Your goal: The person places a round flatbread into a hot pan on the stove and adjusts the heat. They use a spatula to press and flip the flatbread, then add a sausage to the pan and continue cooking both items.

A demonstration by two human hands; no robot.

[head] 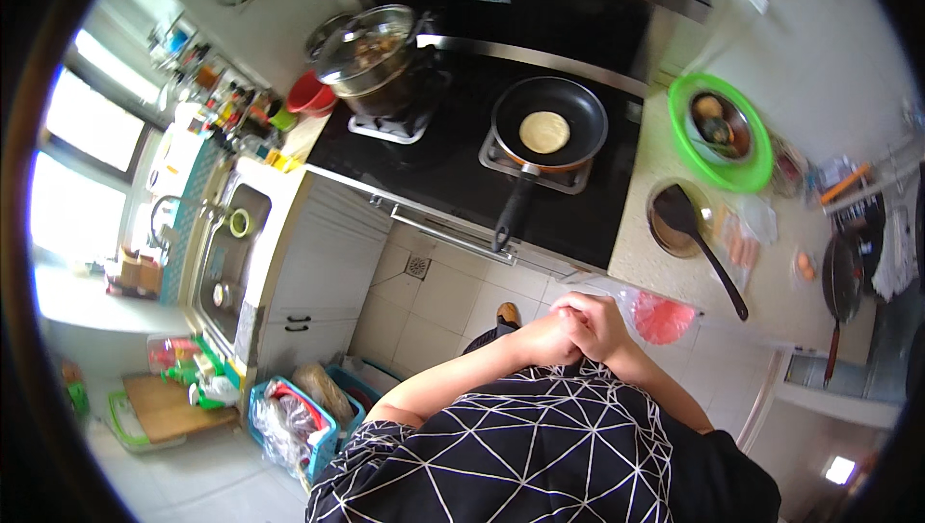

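My left hand (pixel 555 338) and my right hand (pixel 594 317) are clasped together in front of my body, with no tool visible in them. Beyond them, a black non-stick frying pan (pixel 585 114) rests on the right burner, its handle towards me. A pale round pancake (pixel 544 132) lies flat in the pan. On the counter to the right, a black spatula (pixel 675 209) lies across a bowl of brownish contents (pixel 668 239). Packaged sausages (pixel 742 248) are beside that bowl, and eggs (pixel 805 265) lie farther right.
A lidded steel pot (pixel 372 67) stands on the left burner. A green basin (pixel 678 105) holds a metal bowl. A second frying pan (pixel 842 277) is at the counter's right side. The sink (pixel 254 194) lies left; a pink bag (pixel 661 317) hangs at the counter edge.
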